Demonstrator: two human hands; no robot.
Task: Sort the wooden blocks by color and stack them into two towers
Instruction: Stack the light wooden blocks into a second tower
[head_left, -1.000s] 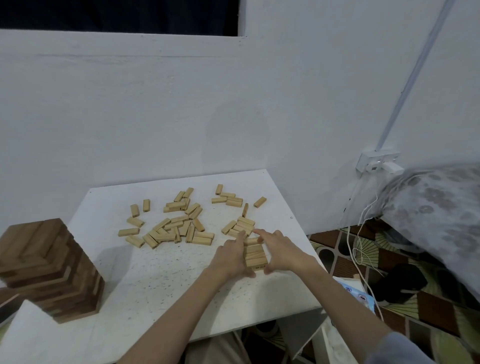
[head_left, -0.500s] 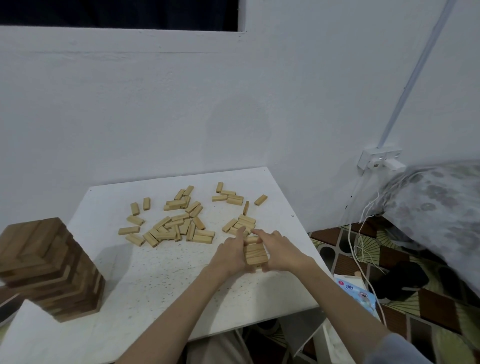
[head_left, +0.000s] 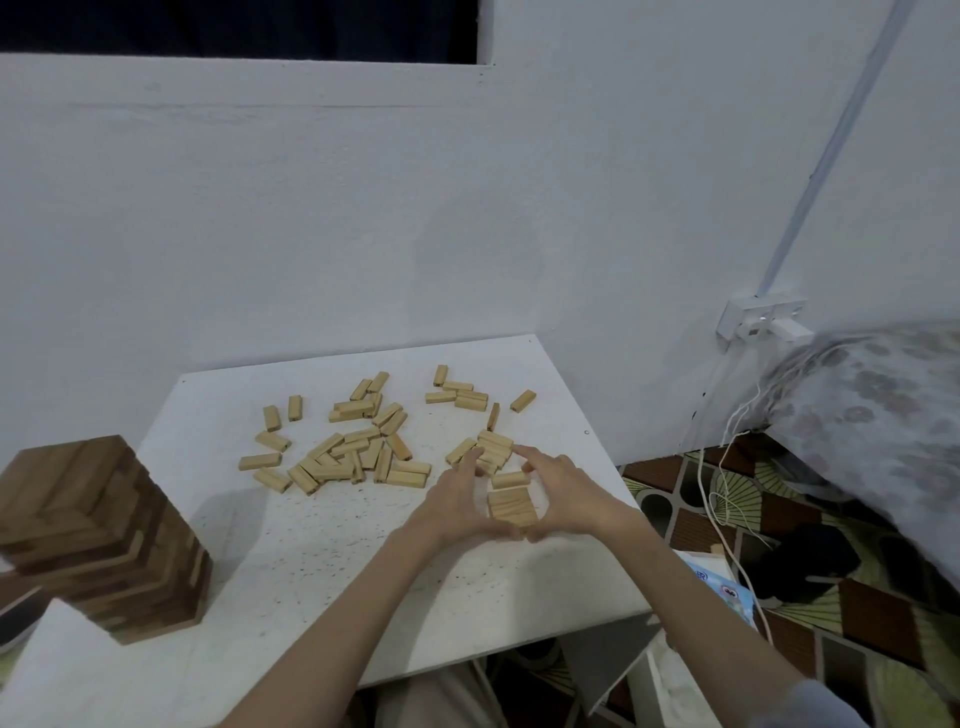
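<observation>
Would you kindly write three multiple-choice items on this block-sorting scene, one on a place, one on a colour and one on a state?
1. Where does the dark block tower stand?
A. near left of the table
B. far right corner
C. on the floor

2. What colour are the loose blocks scattered mid-table?
A. dark brown
B. light tan
C. red

3. What are the two hands doing?
A. resting flat, apart
B. cupping a small light stack
C. lifting the dark tower

Answers:
1 A, it stands at the table's near left edge.
2 B, all are pale wood.
3 B, the left hand and right hand flank the small light stack.
</observation>
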